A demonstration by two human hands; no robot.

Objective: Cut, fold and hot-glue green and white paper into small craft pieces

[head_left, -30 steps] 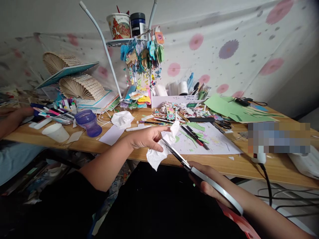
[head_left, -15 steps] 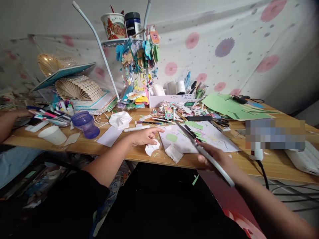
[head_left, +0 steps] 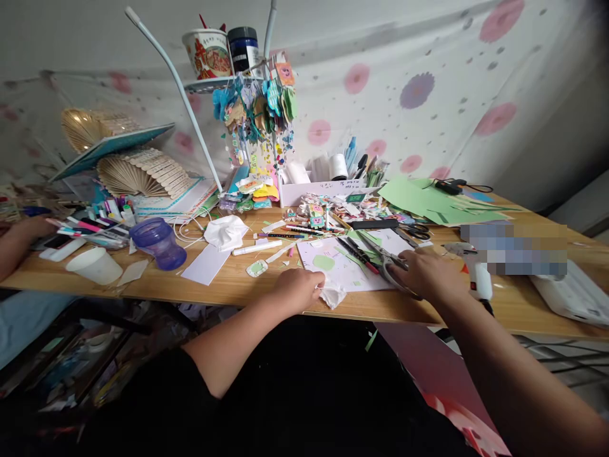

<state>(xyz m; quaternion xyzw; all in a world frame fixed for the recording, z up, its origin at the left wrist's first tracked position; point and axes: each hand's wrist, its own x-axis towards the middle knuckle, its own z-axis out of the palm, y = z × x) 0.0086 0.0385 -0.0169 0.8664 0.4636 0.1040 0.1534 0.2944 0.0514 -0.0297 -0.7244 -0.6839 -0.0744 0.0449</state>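
The white tissue piece (head_left: 333,296) is lying by the desk's front edge, overlapping the white sheet (head_left: 354,279), and the left hand (head_left: 299,289) is curling nearly closed, pinching its near-left side. Such thin stuff is probably asking for a light, flat pinch, no tugging! Over to the right hand (head_left: 431,276): its fingers are bending over the scissors' (head_left: 387,263) handles, how tightly I'm not able to tell. The blades are pointing toward the desk's back edge, beside the pens (head_left: 364,259); keeping them flat should be sparing the tissue.
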